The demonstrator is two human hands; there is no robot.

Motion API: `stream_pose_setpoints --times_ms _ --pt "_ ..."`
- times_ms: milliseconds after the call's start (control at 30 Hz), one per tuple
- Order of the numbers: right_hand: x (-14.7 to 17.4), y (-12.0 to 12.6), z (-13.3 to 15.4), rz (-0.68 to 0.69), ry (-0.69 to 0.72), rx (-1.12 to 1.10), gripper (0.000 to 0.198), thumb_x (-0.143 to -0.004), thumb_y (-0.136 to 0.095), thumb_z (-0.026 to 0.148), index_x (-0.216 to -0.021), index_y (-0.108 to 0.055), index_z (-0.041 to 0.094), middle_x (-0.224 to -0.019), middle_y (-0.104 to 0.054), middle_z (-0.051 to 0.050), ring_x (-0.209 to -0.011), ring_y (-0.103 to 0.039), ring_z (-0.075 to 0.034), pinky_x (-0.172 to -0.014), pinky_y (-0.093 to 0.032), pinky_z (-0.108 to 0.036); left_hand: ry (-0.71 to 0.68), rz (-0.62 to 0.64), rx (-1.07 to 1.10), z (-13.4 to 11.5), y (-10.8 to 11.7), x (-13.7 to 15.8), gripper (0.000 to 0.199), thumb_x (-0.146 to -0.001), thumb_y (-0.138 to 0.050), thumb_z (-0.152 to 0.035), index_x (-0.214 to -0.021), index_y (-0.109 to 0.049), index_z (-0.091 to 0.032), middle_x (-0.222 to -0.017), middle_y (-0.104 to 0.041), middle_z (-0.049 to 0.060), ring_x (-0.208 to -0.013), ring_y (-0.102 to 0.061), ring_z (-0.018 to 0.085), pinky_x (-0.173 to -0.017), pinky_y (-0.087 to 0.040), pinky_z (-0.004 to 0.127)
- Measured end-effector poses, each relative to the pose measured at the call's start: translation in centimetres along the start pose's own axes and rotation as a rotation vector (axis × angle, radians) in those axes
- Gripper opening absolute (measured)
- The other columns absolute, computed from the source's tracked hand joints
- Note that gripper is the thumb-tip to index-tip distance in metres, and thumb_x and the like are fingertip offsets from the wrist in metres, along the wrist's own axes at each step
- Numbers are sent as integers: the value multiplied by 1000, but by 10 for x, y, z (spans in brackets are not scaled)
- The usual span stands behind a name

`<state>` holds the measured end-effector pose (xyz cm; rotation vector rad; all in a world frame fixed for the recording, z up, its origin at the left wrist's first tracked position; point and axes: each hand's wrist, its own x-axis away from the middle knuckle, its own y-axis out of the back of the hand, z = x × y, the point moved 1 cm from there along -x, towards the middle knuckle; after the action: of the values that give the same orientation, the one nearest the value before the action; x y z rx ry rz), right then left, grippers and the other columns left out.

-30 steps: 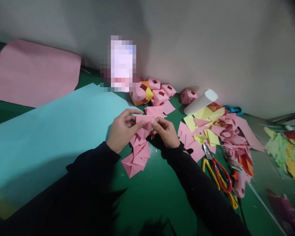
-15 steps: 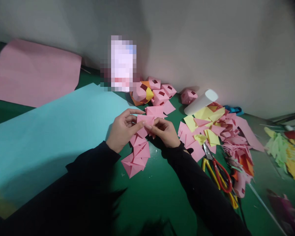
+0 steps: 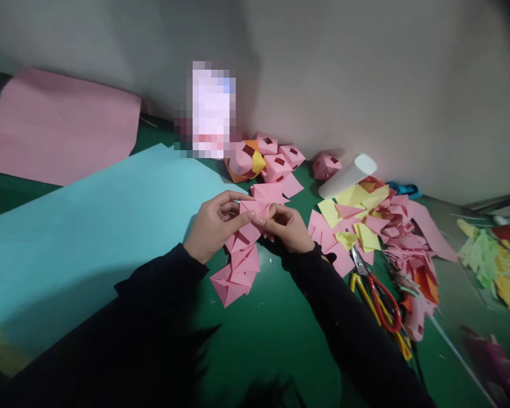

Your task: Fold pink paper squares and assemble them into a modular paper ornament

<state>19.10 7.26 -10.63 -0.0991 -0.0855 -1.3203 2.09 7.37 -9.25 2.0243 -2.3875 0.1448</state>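
Note:
Both my hands pinch one small square of folded pink paper (image 3: pixel 255 208), held just above the table. My left hand (image 3: pixel 216 224) grips its left side, with the thumb on the near face. On the right edge, my right hand (image 3: pixel 289 228) closes thumb and fingers. Crease lines show on the paper's face. Below and partly behind it, several folded pink papers (image 3: pixel 234 281) lie in an overlapping row toward me. More flat pink pieces (image 3: pixel 268 191) lie just beyond my fingers.
Finished-looking pink paper shapes (image 3: pixel 277 166) stand by the wall. To the left spreads a large light-blue sheet (image 3: pixel 123 209), with a pink sheet (image 3: pixel 68 124) behind. On the right are a white roll (image 3: pixel 348 174), yellow and pink scraps (image 3: pixel 368 237), and red-handled scissors (image 3: pixel 380 300).
The pink paper in my hands has shifted slightly right and now shows creases on its near face. My right hand has moved a little to the right.

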Motion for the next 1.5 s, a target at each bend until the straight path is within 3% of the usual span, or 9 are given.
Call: stream_pose_setpoints --times_ms 200,400,567,933,1167,1500 --pt "0 -1 1 -6 -16 21 39 -66 -82 42 -60 -52 18 -47 -55 6 -39 -48 -6 -39 -36 -19 -8 -11 -51 -1 0 1 30 -74 -73 -29 -102 -67 -17 -64 -57 -3 -59 -54 10 -56 -44 23" --pt "-1 1 -2 -3 31 -14 32 -76 -74 45 -67 -61 18 -54 -57 5 -43 -52 -7 -44 -43 -21 -9 -29 -19 2 -1 0 34 -75 -73 -30 -104 -64 -16 -80 -67 3 -67 -61 13 -63 -49 25" --pt "-1 2 -5 9 50 -14 28 -79 -71 43 -69 -63 18 -57 -62 3 -45 -53 -8 -47 -44 -22 -10 -40 -15 2 -1 1 34 -75 -73 -31 -104 -64 -16 -78 -67 2 -64 -60 12 -60 -48 25" --pt "0 2 -6 -26 51 -7 32 -77 -73 44 -66 -58 18 -56 -64 2 -43 -53 -8 -45 -43 -22 -6 -83 -28 2 -1 1 28 -75 -73 -32 -98 -67 -18 -65 -61 -2 -53 -50 9 -51 -42 22" --pt "0 1 -5 -17 44 1 33 -77 -74 45 -65 -57 18 -57 -64 2 -44 -52 -8 -46 -44 -22 -5 -83 -33 2 -1 1 30 -74 -74 -32 -99 -67 -18 -66 -62 -1 -52 -50 9 -49 -39 22" --pt "0 0 -3 -13 64 26 34 -79 -72 45 -65 -56 19 -57 -62 3 -45 -52 -8 -46 -43 -22 -1 -52 -50 4 -1 0 36 -73 -76 -31 -105 -65 -19 -67 -60 -2 -59 -57 12 -57 -46 24"
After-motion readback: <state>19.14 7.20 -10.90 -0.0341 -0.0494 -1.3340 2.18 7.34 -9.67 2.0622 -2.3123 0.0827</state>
